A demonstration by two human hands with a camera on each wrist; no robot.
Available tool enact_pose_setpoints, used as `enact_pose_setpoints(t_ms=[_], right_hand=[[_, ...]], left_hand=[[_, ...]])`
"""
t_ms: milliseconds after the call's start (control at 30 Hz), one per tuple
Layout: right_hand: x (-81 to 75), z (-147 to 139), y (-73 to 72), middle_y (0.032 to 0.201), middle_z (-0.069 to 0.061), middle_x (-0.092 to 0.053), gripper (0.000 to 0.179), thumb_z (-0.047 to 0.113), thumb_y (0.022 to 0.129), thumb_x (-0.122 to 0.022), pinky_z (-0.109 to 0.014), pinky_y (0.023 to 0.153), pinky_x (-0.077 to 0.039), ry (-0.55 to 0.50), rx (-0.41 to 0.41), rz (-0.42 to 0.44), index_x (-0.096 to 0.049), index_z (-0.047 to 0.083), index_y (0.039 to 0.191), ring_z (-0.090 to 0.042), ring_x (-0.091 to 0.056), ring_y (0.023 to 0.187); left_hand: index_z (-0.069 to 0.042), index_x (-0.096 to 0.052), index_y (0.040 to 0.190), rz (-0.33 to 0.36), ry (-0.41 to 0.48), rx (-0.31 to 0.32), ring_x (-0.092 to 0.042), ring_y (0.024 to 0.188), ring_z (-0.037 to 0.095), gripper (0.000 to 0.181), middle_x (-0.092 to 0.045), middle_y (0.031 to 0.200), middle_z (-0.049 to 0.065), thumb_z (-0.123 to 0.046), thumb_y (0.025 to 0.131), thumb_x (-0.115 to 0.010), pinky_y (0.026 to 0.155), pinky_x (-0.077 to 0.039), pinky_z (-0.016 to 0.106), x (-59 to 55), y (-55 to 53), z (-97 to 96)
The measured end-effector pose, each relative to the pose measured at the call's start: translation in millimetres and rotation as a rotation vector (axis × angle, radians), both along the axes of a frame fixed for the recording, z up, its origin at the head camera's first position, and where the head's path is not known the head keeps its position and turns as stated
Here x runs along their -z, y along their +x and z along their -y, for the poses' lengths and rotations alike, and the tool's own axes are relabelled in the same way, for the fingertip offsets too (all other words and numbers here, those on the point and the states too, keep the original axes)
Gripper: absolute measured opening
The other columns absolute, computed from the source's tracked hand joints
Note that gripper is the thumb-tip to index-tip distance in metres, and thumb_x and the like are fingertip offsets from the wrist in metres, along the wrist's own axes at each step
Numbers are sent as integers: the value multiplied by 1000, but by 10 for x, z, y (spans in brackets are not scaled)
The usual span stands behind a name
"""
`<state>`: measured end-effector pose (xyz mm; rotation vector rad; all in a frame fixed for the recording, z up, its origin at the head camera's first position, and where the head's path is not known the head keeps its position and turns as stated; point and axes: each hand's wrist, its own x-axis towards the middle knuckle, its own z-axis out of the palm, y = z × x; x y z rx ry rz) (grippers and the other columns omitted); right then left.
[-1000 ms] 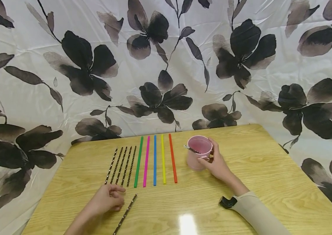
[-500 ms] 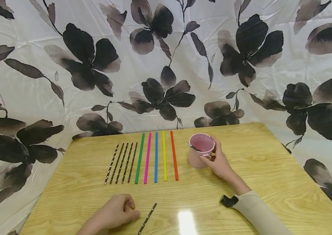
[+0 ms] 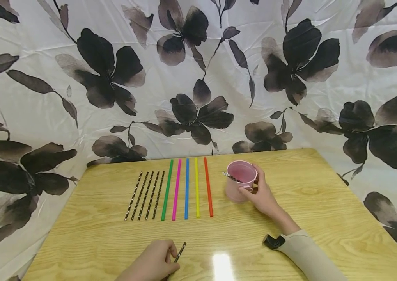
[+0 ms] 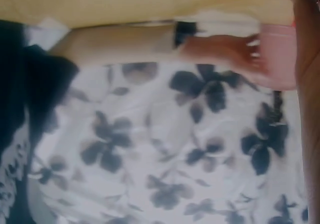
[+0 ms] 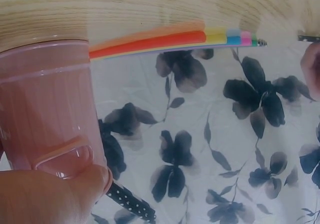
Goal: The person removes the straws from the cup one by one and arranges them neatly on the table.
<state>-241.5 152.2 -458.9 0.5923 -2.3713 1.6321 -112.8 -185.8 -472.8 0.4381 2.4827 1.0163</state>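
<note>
At the front of the table, my left hand (image 3: 153,261) pinches a black patterned straw (image 3: 181,249) between thumb and fingers; the straw's tip sticks out past the fingertips and its middle is hidden. In the right wrist view, this hand (image 5: 312,69) shows at the right edge. My right hand (image 3: 263,195) grips a pink cup (image 3: 236,193) by its side near the small handle, the cup standing on the table. A black straw with white dots (image 5: 131,201) pokes out over the cup's rim.
Several black patterned straws (image 3: 144,195) lie in a row at the left. Beside them run a green straw (image 3: 167,191), a magenta straw (image 3: 176,191), a blue straw (image 3: 186,191), a yellow straw (image 3: 197,191) and a red straw (image 3: 208,191). A floral cloth (image 3: 198,78) hangs behind the table.
My left hand has moved from beside the row of black straws rightward and toward me, onto the loose straw, which shifted right earlier. The right hand keeps its grip on the cup.
</note>
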Motion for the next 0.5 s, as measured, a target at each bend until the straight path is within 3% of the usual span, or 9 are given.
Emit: enact_pose_setpoints(t_ms=[300,500], right_hand=[[-17,16,6,124,-24,-37,85,14,78,-68,-28,73,-47,-13,3,31,-9,19,139,-26,-45,100],[-17,16,26,124,-25,-37,85,14,78,-68,-27,72,-47,-11,8,28,-8,18,139,-27,-45,99]], left_hand=[[1,-57,93,11,99,-198,-52,46,15,29,-55,60,3,-17,74,-71,40,-43,26,33,-152,521],[5,-55,99,-19,117,-251,-55,49,18,35,-57,62,3,-14,74,-69,43,-47,28,39,-212,653]])
